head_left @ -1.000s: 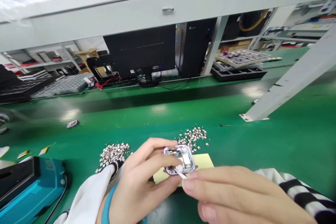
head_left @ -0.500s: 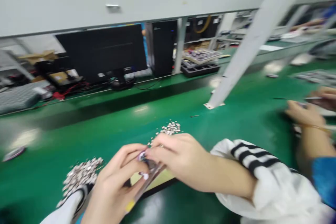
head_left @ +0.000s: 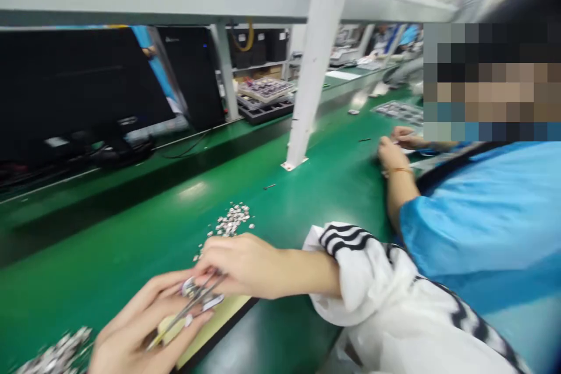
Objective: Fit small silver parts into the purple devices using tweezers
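Note:
My left hand (head_left: pixel 135 318) is closed around a small part with a pale, purplish rim (head_left: pixel 188 287); its exact kind is blurred and mostly covered by fingers. My right hand (head_left: pixel 252 266) meets it, fingertips pinched at the part. A pair of metal tweezers (head_left: pixel 186 308) slants from my right fingers down-left across my left palm, its yellowish end near the left thumb. Beneath both hands lies a yellow pad (head_left: pixel 219 321) with a dark edge. Just beyond my right hand is a pile of small whitish pieces (head_left: pixel 232 219).
A second pile of small pieces (head_left: pixel 61 353) lies at lower left on the green table (head_left: pixel 131 234). A white post (head_left: pixel 307 82) rises from it. Behind stand a monitor (head_left: pixel 79 82) and stacked trays (head_left: pixel 265 96). At right, a co-worker in a blue sleeve (head_left: pixel 438 216) works close by.
My view has swung to the right, so the scene shifts left and the co-worker comes into view. Both hands stay together at the small part, with the tweezers still between them.

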Demonstrator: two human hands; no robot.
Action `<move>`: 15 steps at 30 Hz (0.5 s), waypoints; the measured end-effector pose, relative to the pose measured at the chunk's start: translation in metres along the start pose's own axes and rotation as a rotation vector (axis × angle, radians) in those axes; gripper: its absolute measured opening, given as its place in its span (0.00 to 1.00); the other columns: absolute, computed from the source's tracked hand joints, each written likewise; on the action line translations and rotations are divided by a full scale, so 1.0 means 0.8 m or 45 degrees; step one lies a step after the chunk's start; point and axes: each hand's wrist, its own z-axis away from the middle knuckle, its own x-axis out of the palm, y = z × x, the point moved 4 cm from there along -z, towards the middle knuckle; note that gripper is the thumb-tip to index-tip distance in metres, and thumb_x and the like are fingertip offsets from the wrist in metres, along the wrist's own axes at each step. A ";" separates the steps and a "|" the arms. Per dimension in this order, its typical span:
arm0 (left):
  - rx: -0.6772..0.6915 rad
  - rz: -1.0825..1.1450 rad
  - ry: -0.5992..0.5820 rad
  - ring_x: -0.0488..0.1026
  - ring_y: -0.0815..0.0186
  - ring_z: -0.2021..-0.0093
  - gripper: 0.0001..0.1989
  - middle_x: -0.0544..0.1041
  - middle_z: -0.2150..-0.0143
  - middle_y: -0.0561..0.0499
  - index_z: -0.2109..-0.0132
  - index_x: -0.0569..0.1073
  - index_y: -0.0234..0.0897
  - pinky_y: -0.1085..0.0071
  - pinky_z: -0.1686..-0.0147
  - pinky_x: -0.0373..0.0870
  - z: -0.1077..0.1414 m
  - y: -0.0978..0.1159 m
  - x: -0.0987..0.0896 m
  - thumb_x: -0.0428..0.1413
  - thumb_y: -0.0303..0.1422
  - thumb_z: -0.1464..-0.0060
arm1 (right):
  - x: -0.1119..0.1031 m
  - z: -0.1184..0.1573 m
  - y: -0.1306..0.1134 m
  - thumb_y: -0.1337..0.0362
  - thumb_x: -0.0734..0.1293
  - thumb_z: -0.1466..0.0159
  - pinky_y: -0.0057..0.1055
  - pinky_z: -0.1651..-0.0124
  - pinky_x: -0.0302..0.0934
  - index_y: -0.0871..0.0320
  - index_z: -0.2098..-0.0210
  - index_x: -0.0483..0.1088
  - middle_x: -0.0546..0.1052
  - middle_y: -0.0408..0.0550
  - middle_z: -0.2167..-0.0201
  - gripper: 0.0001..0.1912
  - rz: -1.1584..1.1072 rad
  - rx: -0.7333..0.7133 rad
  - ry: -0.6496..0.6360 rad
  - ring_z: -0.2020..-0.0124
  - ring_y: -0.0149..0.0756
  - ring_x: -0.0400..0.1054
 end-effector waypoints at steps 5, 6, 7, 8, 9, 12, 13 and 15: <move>-0.110 -0.053 0.029 0.71 0.69 0.64 0.02 0.72 0.64 0.50 0.73 0.72 0.37 0.80 0.64 0.68 -0.014 0.021 0.004 0.59 0.28 0.57 | 0.001 0.002 0.016 0.72 0.66 0.50 0.21 0.75 0.51 0.62 0.78 0.65 0.65 0.40 0.80 0.04 -0.372 0.193 0.198 0.77 0.25 0.59; -0.140 -0.024 0.035 0.71 0.69 0.64 0.03 0.72 0.64 0.49 0.74 0.72 0.36 0.80 0.64 0.68 -0.014 0.022 0.005 0.59 0.28 0.57 | 0.002 -0.001 0.020 0.72 0.66 0.51 0.21 0.77 0.49 0.62 0.80 0.64 0.62 0.38 0.82 0.05 -0.470 0.267 0.180 0.79 0.24 0.56; -0.166 0.011 0.036 0.71 0.69 0.63 0.03 0.71 0.63 0.49 0.74 0.72 0.35 0.80 0.63 0.68 -0.012 0.022 0.006 0.59 0.28 0.57 | 0.005 -0.003 0.025 0.72 0.66 0.51 0.21 0.78 0.47 0.61 0.81 0.62 0.60 0.37 0.83 0.06 -0.588 0.352 0.129 0.80 0.23 0.53; -0.184 0.048 0.030 0.71 0.70 0.63 0.03 0.71 0.63 0.48 0.74 0.72 0.35 0.80 0.63 0.68 -0.009 0.022 0.008 0.59 0.27 0.57 | 0.010 -0.005 0.030 0.71 0.65 0.51 0.21 0.79 0.46 0.61 0.80 0.61 0.58 0.37 0.83 0.07 -0.722 0.436 0.054 0.81 0.23 0.51; -0.193 0.090 0.016 0.71 0.70 0.63 0.02 0.71 0.63 0.48 0.74 0.72 0.34 0.80 0.63 0.68 -0.006 0.022 0.009 0.59 0.27 0.57 | 0.017 -0.007 0.034 0.70 0.66 0.51 0.21 0.79 0.46 0.61 0.79 0.59 0.57 0.36 0.83 0.08 -0.865 0.505 -0.044 0.81 0.22 0.51; -0.216 0.249 -0.074 0.71 0.67 0.60 0.01 0.68 0.57 0.45 0.73 0.73 0.33 0.78 0.59 0.68 0.008 0.019 0.016 0.59 0.26 0.56 | 0.039 -0.006 0.041 0.66 0.69 0.53 0.21 0.77 0.46 0.59 0.76 0.55 0.55 0.34 0.81 0.15 -1.155 0.608 -0.334 0.80 0.22 0.49; -0.239 0.311 -0.109 0.71 0.66 0.59 0.01 0.65 0.53 0.44 0.73 0.74 0.32 0.76 0.57 0.67 0.015 0.016 0.018 0.59 0.26 0.57 | 0.045 -0.004 0.042 0.64 0.70 0.54 0.21 0.77 0.46 0.59 0.76 0.54 0.54 0.35 0.80 0.18 -1.161 0.607 -0.393 0.79 0.22 0.49; -0.311 0.449 -0.172 0.71 0.65 0.60 0.02 0.58 0.45 0.43 0.74 0.74 0.32 0.74 0.55 0.67 0.031 0.006 0.020 0.60 0.26 0.58 | 0.054 0.003 0.039 0.60 0.71 0.55 0.21 0.76 0.47 0.59 0.74 0.55 0.56 0.36 0.78 0.20 -1.068 0.596 -0.450 0.77 0.23 0.49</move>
